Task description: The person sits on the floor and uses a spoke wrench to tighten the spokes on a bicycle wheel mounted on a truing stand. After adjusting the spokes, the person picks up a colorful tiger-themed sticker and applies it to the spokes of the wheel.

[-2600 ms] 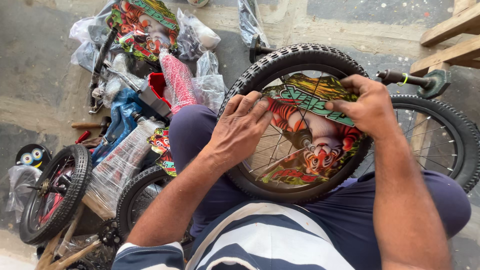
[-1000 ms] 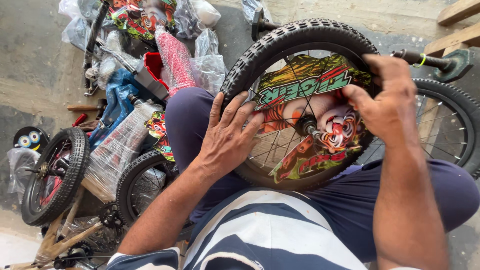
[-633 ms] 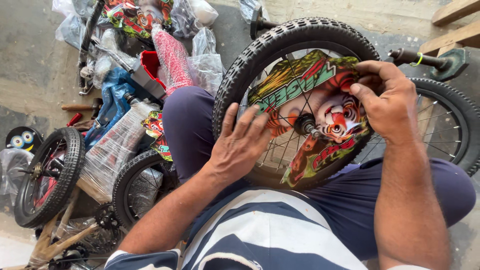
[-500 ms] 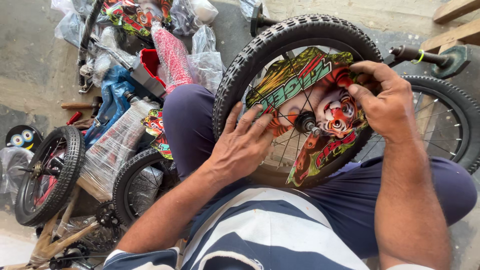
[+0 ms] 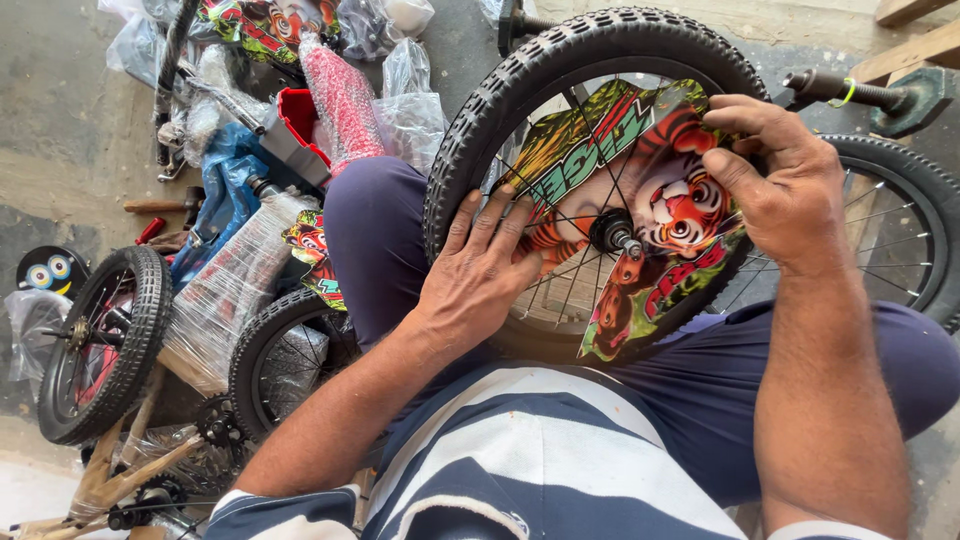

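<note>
The wheel [image 5: 590,180] stands on the person's lap, a knobby black tyre around thin spokes, with a bright tiger-print disc [image 5: 640,210] bowed unevenly behind them. The left hand [image 5: 480,285] lies flat and open against the spokes; the right hand [image 5: 780,190] pinches the disc's upper edge. The thin disc could crease or tear on a spoke if pulled hard, and the wheel might roll off the lap.

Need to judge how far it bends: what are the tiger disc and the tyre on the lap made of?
Tiger spoke cover: apparently thin glossy printed plastic; it curls under the right hand and shows sheen. Tyre: matte black rubber by its look, knobby tread. Spokes: thin, shiny, probably metal.
</note>
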